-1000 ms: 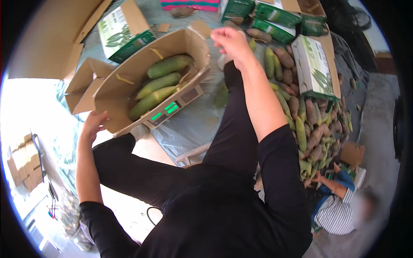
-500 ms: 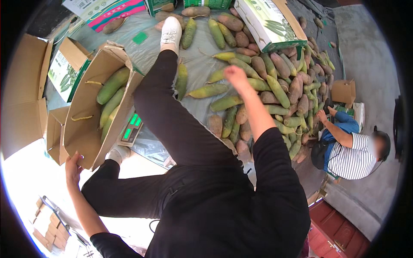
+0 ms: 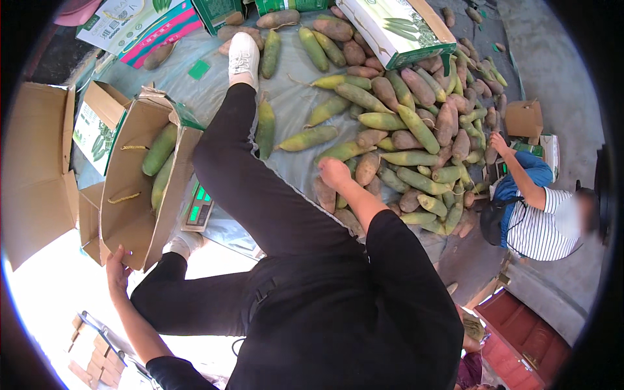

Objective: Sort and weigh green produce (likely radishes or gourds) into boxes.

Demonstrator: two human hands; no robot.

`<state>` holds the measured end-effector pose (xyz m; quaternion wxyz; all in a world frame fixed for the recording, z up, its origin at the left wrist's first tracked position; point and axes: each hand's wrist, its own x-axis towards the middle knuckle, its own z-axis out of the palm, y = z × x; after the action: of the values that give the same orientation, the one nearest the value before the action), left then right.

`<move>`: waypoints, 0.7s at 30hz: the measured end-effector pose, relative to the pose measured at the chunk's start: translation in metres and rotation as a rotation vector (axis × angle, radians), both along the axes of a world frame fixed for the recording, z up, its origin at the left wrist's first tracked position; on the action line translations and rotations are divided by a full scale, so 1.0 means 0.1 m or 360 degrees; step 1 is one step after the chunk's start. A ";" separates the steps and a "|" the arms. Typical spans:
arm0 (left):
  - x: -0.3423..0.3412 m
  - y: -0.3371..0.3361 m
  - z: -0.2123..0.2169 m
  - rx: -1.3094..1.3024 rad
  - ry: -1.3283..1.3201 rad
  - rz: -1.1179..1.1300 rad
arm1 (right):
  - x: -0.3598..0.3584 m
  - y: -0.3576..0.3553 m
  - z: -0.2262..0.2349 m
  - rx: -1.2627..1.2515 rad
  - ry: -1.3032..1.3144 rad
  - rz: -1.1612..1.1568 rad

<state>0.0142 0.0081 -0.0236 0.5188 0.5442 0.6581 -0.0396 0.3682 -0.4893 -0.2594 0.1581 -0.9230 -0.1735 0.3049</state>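
At the far left lies a flattened cardboard flap, and just right of it an open cardboard box stands with its long axis running from the lower left up toward the upper right, its open top facing the camera. Inside it lie green gourds, set lengthwise along the box. The left hand grips the box's near lower corner, fingers curled over the cardboard edge. Beside the box's right wall a small scale with a green display rests on the grey tarp. The person's black-trousered leg stretches up the middle to a white shoe. Further right, the right hand reaches down onto the heap of long green and brownish gourds; its fingers bend downward over a gourd at the heap's near edge, though whether they close around it cannot be told. At the right edge a seated person in a striped shirt reaches toward the same heap.
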 end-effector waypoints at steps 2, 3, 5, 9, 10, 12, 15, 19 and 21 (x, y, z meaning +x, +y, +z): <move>-0.04 0.02 0.01 -0.0016 0.0022 -0.0006 | 0.12 0.23 0.02 0.0005 -0.0196 0.0107; -0.03 0.01 0.00 0.0006 0.0019 0.0020 | 0.20 0.33 0.02 -0.0014 -0.0306 0.0238; -0.04 -0.01 0.00 0.0012 0.0020 0.0017 | 0.28 0.57 0.02 -0.0024 -0.0423 0.0370; -0.11 0.04 -0.04 0.0011 0.0061 0.0013 | 0.39 1.08 -0.12 -0.0226 -0.0490 0.0753; -0.07 0.01 -0.04 0.0017 0.0060 0.0017 | 0.38 1.15 -0.17 -0.0285 -0.0482 0.0832; -0.01 -0.04 -0.01 0.0029 0.0046 0.0028 | 0.33 1.26 -0.25 -0.0320 -0.0518 0.0880; 0.01 -0.08 0.00 0.0041 0.0025 0.0045 | 0.29 1.34 -0.28 -0.0342 -0.0494 0.1005; -0.05 -0.11 0.07 0.0081 0.0036 0.0058 | 0.25 1.41 -0.23 -0.0240 -0.0466 0.1269; -0.07 -0.11 0.13 0.0085 0.0056 0.0016 | 0.17 1.42 -0.25 -0.0262 -0.0501 0.1396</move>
<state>0.0076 -0.0032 -0.0102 0.4928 0.5537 0.6706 -0.0290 0.3850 -0.3469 -0.2843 -0.0877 -0.8070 -0.5442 0.2119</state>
